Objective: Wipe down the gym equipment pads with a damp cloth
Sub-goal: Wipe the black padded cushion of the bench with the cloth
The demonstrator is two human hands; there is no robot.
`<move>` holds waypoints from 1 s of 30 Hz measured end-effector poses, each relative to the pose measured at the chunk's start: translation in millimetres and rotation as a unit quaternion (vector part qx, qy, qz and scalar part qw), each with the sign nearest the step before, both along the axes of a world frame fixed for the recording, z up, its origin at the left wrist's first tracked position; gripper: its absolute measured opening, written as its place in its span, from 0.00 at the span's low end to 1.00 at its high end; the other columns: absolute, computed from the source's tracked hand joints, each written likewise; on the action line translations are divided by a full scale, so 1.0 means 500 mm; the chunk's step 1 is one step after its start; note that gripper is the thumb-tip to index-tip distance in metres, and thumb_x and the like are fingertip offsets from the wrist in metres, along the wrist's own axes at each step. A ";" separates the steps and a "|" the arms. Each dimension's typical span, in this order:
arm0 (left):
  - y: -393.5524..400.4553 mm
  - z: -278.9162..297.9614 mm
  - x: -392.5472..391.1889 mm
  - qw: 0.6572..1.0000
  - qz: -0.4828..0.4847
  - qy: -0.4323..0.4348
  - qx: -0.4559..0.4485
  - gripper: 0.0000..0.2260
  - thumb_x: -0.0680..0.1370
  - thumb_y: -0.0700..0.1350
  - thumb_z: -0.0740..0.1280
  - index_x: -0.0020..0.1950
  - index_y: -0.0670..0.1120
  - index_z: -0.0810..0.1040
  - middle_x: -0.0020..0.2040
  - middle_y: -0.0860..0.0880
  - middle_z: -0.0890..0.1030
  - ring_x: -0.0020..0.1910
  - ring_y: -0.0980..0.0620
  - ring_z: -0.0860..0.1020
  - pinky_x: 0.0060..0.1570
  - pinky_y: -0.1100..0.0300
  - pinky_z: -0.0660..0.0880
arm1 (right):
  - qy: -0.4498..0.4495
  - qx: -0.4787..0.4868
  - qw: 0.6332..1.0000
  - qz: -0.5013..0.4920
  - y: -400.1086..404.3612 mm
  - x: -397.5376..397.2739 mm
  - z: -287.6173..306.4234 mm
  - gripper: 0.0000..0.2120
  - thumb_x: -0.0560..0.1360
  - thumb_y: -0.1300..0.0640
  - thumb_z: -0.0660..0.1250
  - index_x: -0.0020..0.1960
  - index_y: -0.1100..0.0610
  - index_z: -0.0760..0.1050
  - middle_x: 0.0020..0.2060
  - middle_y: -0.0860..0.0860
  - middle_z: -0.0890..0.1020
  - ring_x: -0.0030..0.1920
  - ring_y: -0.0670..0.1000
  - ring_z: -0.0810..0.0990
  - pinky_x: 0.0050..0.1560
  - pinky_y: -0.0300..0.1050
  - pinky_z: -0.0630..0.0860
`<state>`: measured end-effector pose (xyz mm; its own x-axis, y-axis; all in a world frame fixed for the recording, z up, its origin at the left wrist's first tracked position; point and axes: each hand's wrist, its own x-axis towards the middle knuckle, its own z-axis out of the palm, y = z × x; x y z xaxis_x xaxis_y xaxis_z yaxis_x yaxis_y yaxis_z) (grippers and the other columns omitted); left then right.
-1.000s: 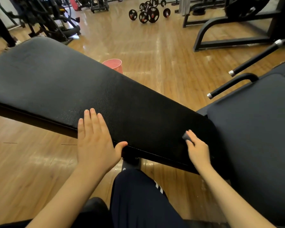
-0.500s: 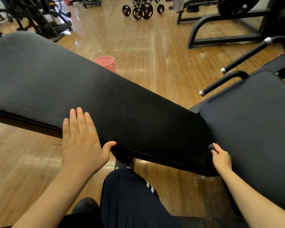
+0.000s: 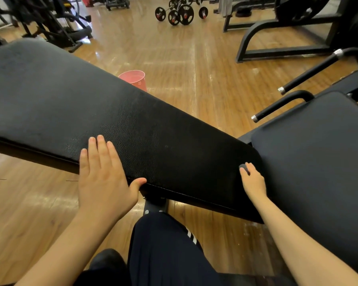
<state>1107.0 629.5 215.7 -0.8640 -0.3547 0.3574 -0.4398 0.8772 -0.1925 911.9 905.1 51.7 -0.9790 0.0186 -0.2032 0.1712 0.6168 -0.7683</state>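
hands on the bench pad

left hand (image 3: 103, 178) lies flat, fingers straight, on the long black pad (image 3: 132, 129) at its near edge. right hand (image 3: 253, 182) presses a dark cloth (image 3: 243, 167) under curled fingers at the pad's right end.

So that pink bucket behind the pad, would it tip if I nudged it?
Probably easily: the bucket looks thin-walled and light, and narrows toward its base. The glossy floor might let it slide instead. Whether it holds water is hidden.
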 end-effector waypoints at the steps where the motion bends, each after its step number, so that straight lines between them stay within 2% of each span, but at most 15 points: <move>1: 0.000 0.001 0.001 1.000 -0.002 0.002 0.000 0.46 0.67 0.61 0.68 0.68 0.25 0.63 0.69 0.26 0.64 0.70 0.29 0.61 0.68 0.40 0.51 | 0.015 -0.003 1.000 0.017 -0.003 0.007 0.002 0.23 0.81 0.52 0.56 0.74 0.56 0.60 0.73 0.52 0.63 0.71 0.55 0.63 0.69 0.51 0.61; 3: 0.000 0.001 0.003 1.000 -0.006 0.004 0.002 0.45 0.68 0.62 0.63 0.68 0.25 0.63 0.69 0.26 0.64 0.70 0.29 0.61 0.68 0.41 0.51 | 0.039 0.002 0.998 0.044 0.016 0.018 -0.007 0.22 0.81 0.54 0.56 0.74 0.55 0.60 0.73 0.50 0.63 0.72 0.53 0.63 0.69 0.48 0.60; 5: -0.001 0.002 0.004 1.000 -0.008 0.001 0.001 0.45 0.68 0.62 0.66 0.68 0.25 0.63 0.69 0.26 0.64 0.70 0.29 0.61 0.68 0.41 0.51 | 0.035 0.032 0.998 0.043 0.055 0.020 -0.025 0.21 0.81 0.56 0.54 0.74 0.55 0.61 0.72 0.51 0.64 0.71 0.54 0.63 0.69 0.47 0.60; 9: -0.002 0.000 0.003 1.000 -0.007 -0.005 -0.002 0.47 0.66 0.61 0.73 0.69 0.26 0.63 0.69 0.27 0.63 0.71 0.30 0.60 0.69 0.41 0.50 | -0.026 0.072 0.997 -0.032 0.077 0.002 -0.028 0.20 0.82 0.57 0.52 0.73 0.57 0.62 0.70 0.56 0.67 0.68 0.60 0.66 0.67 0.51 0.63; 12: 0.001 -0.002 0.000 1.000 0.000 -0.003 0.003 0.47 0.65 0.59 0.73 0.69 0.26 0.62 0.70 0.27 0.63 0.71 0.30 0.60 0.69 0.41 0.50 | -0.077 0.103 0.987 -0.094 0.024 -0.023 0.001 0.19 0.80 0.61 0.53 0.70 0.61 0.65 0.67 0.62 0.69 0.65 0.64 0.68 0.64 0.55 0.65; 14: 0.003 -0.003 0.001 1.000 0.002 -0.004 0.004 0.47 0.65 0.59 0.74 0.69 0.26 0.62 0.70 0.26 0.63 0.71 0.29 0.60 0.69 0.41 0.50 | -0.086 0.111 0.984 -0.108 -0.027 -0.030 0.032 0.18 0.79 0.62 0.53 0.67 0.60 0.68 0.65 0.62 0.70 0.64 0.64 0.69 0.63 0.58 0.67; 16: 0.005 -0.003 0.001 1.000 0.004 -0.006 0.005 0.48 0.65 0.58 0.74 0.69 0.26 0.62 0.70 0.26 0.63 0.71 0.29 0.60 0.69 0.41 0.50 | -0.053 0.097 0.990 -0.083 -0.089 -0.021 0.070 0.17 0.79 0.62 0.54 0.66 0.59 0.69 0.64 0.60 0.71 0.63 0.61 0.70 0.62 0.58 0.66; 19: 0.007 -0.001 0.001 1.000 0.009 -0.011 0.006 0.48 0.65 0.59 0.74 0.69 0.26 0.62 0.70 0.27 0.63 0.71 0.30 0.60 0.69 0.41 0.50 | 0.047 0.047 0.998 0.011 -0.202 0.017 0.140 0.16 0.80 0.60 0.53 0.66 0.58 0.69 0.65 0.56 0.70 0.63 0.56 0.71 0.61 0.51 0.67; 22: 0.009 0.002 0.002 1.000 0.011 -0.019 0.005 0.48 0.65 0.60 0.74 0.69 0.27 0.62 0.70 0.27 0.63 0.71 0.30 0.60 0.69 0.41 0.51 | 0.090 -0.011 0.990 0.107 -0.292 0.072 0.206 0.20 0.81 0.59 0.52 0.72 0.57 0.62 0.73 0.53 0.62 0.71 0.52 0.62 0.68 0.46 0.59; 25: 0.008 0.005 0.005 1.000 0.010 -0.025 0.003 0.48 0.65 0.61 0.73 0.69 0.27 0.63 0.70 0.28 0.64 0.71 0.30 0.62 0.69 0.42 0.51 | 0.114 -0.055 0.977 0.169 -0.291 0.100 0.214 0.21 0.81 0.59 0.53 0.74 0.56 0.59 0.74 0.49 0.59 0.73 0.48 0.58 0.69 0.37 0.53; 27: 0.008 0.006 0.006 1.000 0.011 -0.027 -0.003 0.48 0.66 0.62 0.72 0.70 0.28 0.63 0.70 0.28 0.65 0.71 0.31 0.62 0.69 0.43 0.51 | 0.100 -0.071 0.980 0.155 -0.245 0.097 0.190 0.21 0.81 0.59 0.53 0.74 0.55 0.60 0.73 0.49 0.61 0.73 0.48 0.59 0.68 0.37 0.54; 30: 0.008 0.008 0.006 1.000 0.011 -0.024 -0.014 0.49 0.66 0.64 0.71 0.70 0.28 0.63 0.70 0.29 0.64 0.71 0.32 0.62 0.70 0.44 0.51 | 0.061 -0.062 0.995 0.045 -0.182 0.088 0.154 0.20 0.81 0.59 0.53 0.73 0.55 0.61 0.72 0.51 0.64 0.72 0.51 0.62 0.70 0.44 0.57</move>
<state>1109.7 633.5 219.7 -0.8725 -0.3642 0.3258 -0.4483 0.8618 -0.2372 955.8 814.1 128.9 -0.9930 -0.0886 -0.0786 0.0205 0.5248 -0.8510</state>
